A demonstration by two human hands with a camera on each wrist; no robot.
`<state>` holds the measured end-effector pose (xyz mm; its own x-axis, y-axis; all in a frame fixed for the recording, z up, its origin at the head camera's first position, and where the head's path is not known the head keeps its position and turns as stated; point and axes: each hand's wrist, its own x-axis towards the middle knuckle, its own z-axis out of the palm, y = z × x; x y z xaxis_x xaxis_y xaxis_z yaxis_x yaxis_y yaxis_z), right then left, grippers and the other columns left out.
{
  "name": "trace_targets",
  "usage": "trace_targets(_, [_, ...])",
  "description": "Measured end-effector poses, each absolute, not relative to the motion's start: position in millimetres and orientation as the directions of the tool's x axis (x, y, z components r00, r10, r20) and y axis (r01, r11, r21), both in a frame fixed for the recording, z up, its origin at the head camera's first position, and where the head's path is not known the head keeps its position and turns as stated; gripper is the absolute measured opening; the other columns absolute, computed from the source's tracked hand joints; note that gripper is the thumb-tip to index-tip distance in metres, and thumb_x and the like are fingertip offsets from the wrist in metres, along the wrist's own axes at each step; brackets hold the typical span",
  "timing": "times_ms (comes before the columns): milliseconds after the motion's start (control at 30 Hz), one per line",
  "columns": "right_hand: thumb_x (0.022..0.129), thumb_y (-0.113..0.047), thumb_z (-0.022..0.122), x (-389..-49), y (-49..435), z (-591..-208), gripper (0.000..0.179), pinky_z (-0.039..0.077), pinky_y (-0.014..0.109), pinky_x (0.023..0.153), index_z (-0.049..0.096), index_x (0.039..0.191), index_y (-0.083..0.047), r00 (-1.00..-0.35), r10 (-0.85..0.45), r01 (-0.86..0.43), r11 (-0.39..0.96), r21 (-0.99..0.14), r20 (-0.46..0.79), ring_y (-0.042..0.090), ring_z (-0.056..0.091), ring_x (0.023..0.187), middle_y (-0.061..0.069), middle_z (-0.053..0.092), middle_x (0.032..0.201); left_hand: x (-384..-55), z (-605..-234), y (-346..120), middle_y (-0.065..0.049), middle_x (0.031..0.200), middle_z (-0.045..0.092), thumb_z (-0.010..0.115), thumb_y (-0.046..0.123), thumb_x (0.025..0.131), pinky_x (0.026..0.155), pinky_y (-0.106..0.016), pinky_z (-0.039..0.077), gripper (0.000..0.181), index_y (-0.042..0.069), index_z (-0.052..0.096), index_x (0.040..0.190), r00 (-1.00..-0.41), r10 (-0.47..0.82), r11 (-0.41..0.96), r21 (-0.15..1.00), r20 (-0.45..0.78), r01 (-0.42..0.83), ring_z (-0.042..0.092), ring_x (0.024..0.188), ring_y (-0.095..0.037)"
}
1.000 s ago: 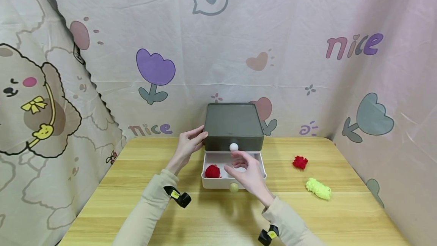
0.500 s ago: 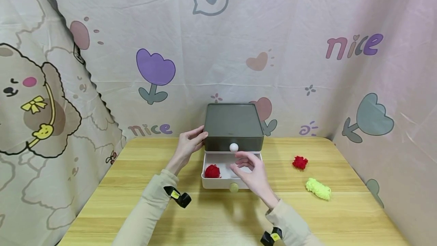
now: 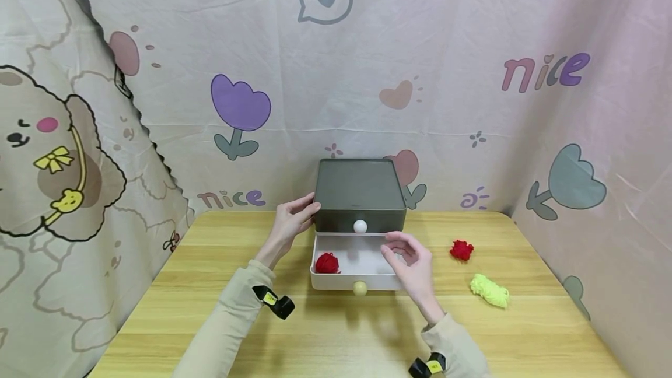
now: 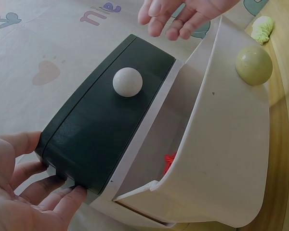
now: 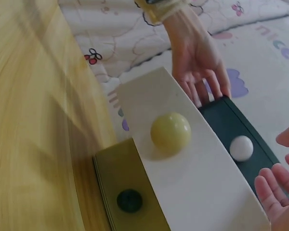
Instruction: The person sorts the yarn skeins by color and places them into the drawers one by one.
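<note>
A small drawer cabinet [image 3: 359,184] stands at the back of the table, dark grey-green on top with a white round knob [image 4: 127,82]. Its white drawer [image 3: 336,282] is pulled out and bears a yellow-green knob [image 5: 170,133]. A red yarn ball [image 3: 327,263] lies in the drawer's left front corner. My left hand [image 3: 288,221] rests against the cabinet's left side, fingers and thumb touching the dark upper tier. Over the drawer's right end hovers my right hand [image 3: 412,264], fingers loosely bent and holding nothing.
To the right on the wooden table [image 3: 220,308] lie a small red yarn bundle [image 3: 462,250] and a yellow-green yarn skein [image 3: 489,290]. An olive lower tier with a dark knob [image 5: 129,200] sits beneath the white drawer. Printed cloth [image 3: 336,74] hangs behind.
My right hand has moved rightward across the drawer, from near its middle to its right end. My left hand, the drawer and the yarn stay put.
</note>
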<state>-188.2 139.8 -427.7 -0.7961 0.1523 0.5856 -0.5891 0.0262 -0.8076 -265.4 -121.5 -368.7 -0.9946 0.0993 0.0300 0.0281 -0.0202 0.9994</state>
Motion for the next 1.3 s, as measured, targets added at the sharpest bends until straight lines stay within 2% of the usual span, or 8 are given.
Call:
trace_targets(267, [0.080,0.024,0.065,-196,163,-439,0.024,0.058,0.012,0.078,0.059,0.103,0.027,-0.709,0.347,-0.663,-0.032,-0.748,0.614,0.001,0.068,0.083,-0.005,0.074,0.093,-265,-368,-121,-0.014,0.157,0.044,0.063,0.016,0.100,0.111,-0.044,0.047,0.051,0.007,0.050,0.148,-0.994,0.103,-0.016,0.999,0.029,0.027,0.051,0.137,-0.031])
trace_targets(467, [0.085,0.014,0.069,-203,184,-450,0.026,0.058,0.012,0.077,0.058,0.103,0.029,-0.657,0.493,-0.667,-0.026,-0.745,0.571,0.003,0.068,0.081,-0.005,0.073,0.087,-264,-368,-121,-0.015,0.159,0.043,0.063,0.017,0.100,0.111,-0.045,0.046,0.052,0.007,0.049,0.149,-0.993,0.110,-0.007,0.999,0.033,0.033,0.050,0.139,-0.034])
trace_targets(800, [0.085,0.016,0.065,-215,214,-473,0.027,0.054,0.010,0.076,0.058,0.108,0.027,-0.622,0.664,-0.551,0.003,-0.834,0.414,0.002,0.064,0.079,-0.007,0.067,0.085,-264,-368,-122,-0.016,0.159,0.042,0.063,0.018,0.100,0.112,-0.045,0.046,0.052,0.008,0.048,0.149,-0.993,0.116,-0.002,0.999,0.034,0.034,0.049,0.140,-0.034])
trace_targets(867, [0.084,0.014,0.067,-216,218,-477,0.024,0.053,0.010,0.078,0.062,0.107,0.020,-0.626,0.677,-0.494,0.039,-0.869,0.386,0.005,0.062,0.083,-0.009,0.065,0.089,-263,-368,-122,-0.016,0.159,0.042,0.063,0.018,0.100,0.112,-0.046,0.045,0.052,0.007,0.048,0.150,-0.992,0.118,-0.005,0.999,0.033,0.033,0.048,0.140,-0.034])
trace_targets(967, [0.083,0.008,0.071,-220,224,-486,0.033,0.050,0.010,0.083,0.063,0.115,0.010,-0.636,0.694,-0.375,0.106,-0.921,0.339,0.005,0.059,0.091,-0.009,0.062,0.098,-263,-367,-122,-0.016,0.159,0.042,0.063,0.018,0.100,0.112,-0.045,0.046,0.053,0.007,0.048,0.150,-0.993,0.118,-0.005,1.000,0.029,0.029,0.048,0.140,-0.034])
trace_targets(1067, [0.082,0.003,0.073,-226,231,-498,0.048,0.047,0.017,0.094,0.058,0.128,0.006,-0.650,0.703,-0.256,0.156,-0.954,0.289,0.014,0.055,0.102,0.007,0.060,0.114,-263,-367,-121,-0.016,0.159,0.042,0.063,0.018,0.100,0.111,-0.045,0.046,0.053,0.007,0.048,0.150,-0.993,0.116,-0.002,1.000,0.025,0.025,0.049,0.140,-0.034])
trace_targets(1167, [0.082,-0.001,0.073,-228,234,-503,0.060,0.044,0.033,0.106,0.051,0.138,0.006,-0.662,0.703,-0.186,0.181,-0.966,0.260,0.028,0.050,0.116,0.023,0.051,0.131,-263,-367,-121,-0.016,0.159,0.042,0.063,0.018,0.100,0.111,-0.045,0.046,0.053,0.007,0.048,0.149,-0.993,0.114,-0.001,1.000,0.028,0.028,0.049,0.140,-0.034])
trace_targets(1300, [0.082,-0.003,0.074,-233,240,-509,0.066,0.039,0.050,0.111,0.046,0.141,0.004,-0.666,0.704,-0.141,0.204,-0.969,0.246,0.039,0.045,0.127,0.027,0.042,0.141,-264,-367,-121,-0.016,0.158,0.043,0.063,0.018,0.100,0.111,-0.045,0.046,0.052,0.007,0.049,0.149,-0.993,0.110,-0.001,1.000,0.029,0.029,0.049,0.140,-0.034])
